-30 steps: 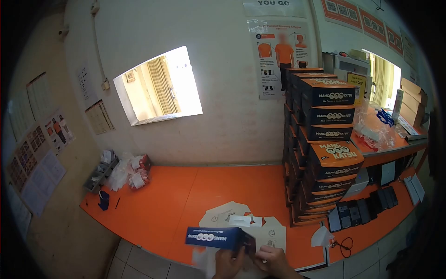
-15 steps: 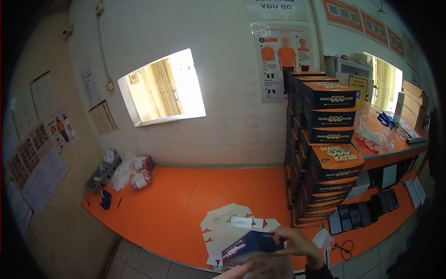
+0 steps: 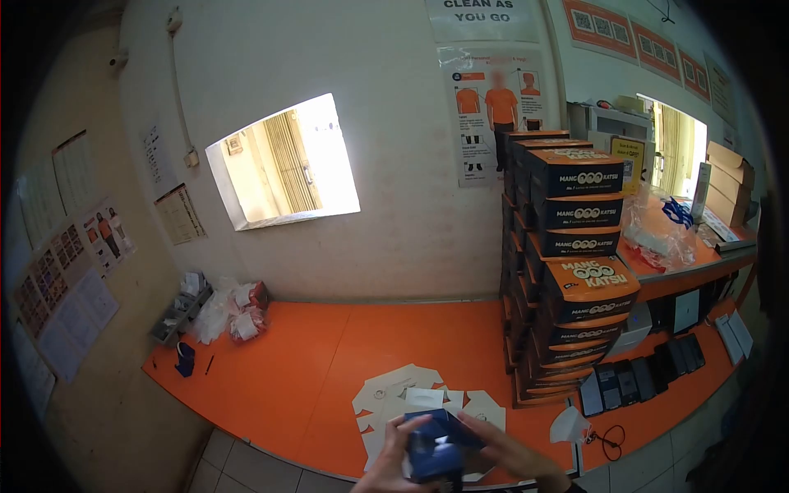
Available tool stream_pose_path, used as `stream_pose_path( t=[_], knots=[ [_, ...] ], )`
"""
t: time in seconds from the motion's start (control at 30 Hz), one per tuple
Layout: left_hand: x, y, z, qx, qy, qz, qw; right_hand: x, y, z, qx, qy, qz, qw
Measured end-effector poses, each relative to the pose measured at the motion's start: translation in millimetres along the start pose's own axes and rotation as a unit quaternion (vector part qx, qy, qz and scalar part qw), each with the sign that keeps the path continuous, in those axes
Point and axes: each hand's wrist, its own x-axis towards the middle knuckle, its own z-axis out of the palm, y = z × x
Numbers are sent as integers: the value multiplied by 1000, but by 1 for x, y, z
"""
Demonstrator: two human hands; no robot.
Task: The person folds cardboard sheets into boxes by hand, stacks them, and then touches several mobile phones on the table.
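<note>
A dark blue cardboard box [image 3: 434,456], partly folded, is between my hands at the front edge of the table. My left hand [image 3: 391,460] wraps round its left side, the fingers reaching over the upper edge. On the other side, my right hand [image 3: 503,450] grips the right panel, its fingers on the upper right edge. Part of the box is cut off by the bottom of the view. Beneath it lie flat, unfolded cardboard blanks [image 3: 382,403], pale side up, with notched edges.
A tall stack of orange and dark blue boxes [image 3: 585,311] rises to the right of the blanks. Beyond it are a row of dark devices [image 3: 629,382], a white mask-like item [image 3: 569,426] and a cable [image 3: 608,445]. Plastic bags [image 3: 234,312], a grey bin [image 3: 182,308] and a tape dispenser [image 3: 185,359] are at left.
The box has turned from lying slanted to standing more upright, and its printed side no longer faces me. My left hand has come up around its left side; my right hand has shifted lower.
</note>
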Motion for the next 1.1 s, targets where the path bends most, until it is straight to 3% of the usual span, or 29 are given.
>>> stream_pose_path(
  t=[0.07, 0.17, 0.3, 0.33, 0.43, 0.47, 0.53, 0.6, 0.63, 0.7, 0.73, 0.8, 0.83, 0.9, 0.97, 1.0, 1.03, 1.1],
  knots=[
    [-1, 15, 5, 27, -29, -18, 999, 3, -23, 23, -238, 6, -65, 969],
    [-6, 9, -8, 34, -73, -67, 994, 0, -9, 9, -221, -61, 1, 973],
    [-12, 2, -1, 87, -134, -42, 986, -9, 3, -25, -251, -22, -118, 960],
    [-11, 0, 4, 65, -157, -88, 982, -8, -6, -25, -279, 12, -125, 952],
    [-14, 9, 22, 45, -36, -24, 998, -3, -18, -6, -293, -102, -166, 936],
    [-13, 15, 26, 41, 3, -2, 999, -5, -15, 9, -227, -112, -133, 958],
    [-8, 14, 38, 41, 41, 13, 998, 1, -19, 10, -19, -58, -108, 992],
    [-3, 4, 51, 25, 57, 7, 998, 7, -1, 9, 10, 3, -143, 990],
    [-1, 0, 60, 8, 63, 0, 998, 9, 8, 9, 23, 33, -161, 986],
    [0, -8, 75, -59, 70, -34, 995, 31, 8, 16, -128, 23, -226, 966],
    [0, -12, 77, -127, 70, -61, 988, 34, 16, 13, -113, -4, -185, 976],
    [-1, -18, 74, -315, 65, -134, 937, 30, 7, 24, -40, 76, -115, 990],
    [-3, -25, 70, -425, 67, -177, 885, 28, 2, 30, -1, 115, -75, 991],
    [-4, -47, 55, -573, 101, -227, 781, 11, 12, 23, 23, -55, -41, 997],
    [-8, -88, 37, -632, 150, -248, 719, -7, 22, 16, -22, -234, -22, 972],
    [-15, -128, 33, -618, 192, -248, 721, -4, -6, 20, -3, -190, -60, 980],
    [-16, -138, 29, -602, 233, -250, 721, -4, -3, 18, -68, -174, -20, 982],
    [-22, -149, 48, -628, 291, -303, 655, -5, 16, 18, -188, -134, 59, 971]
  ],
)
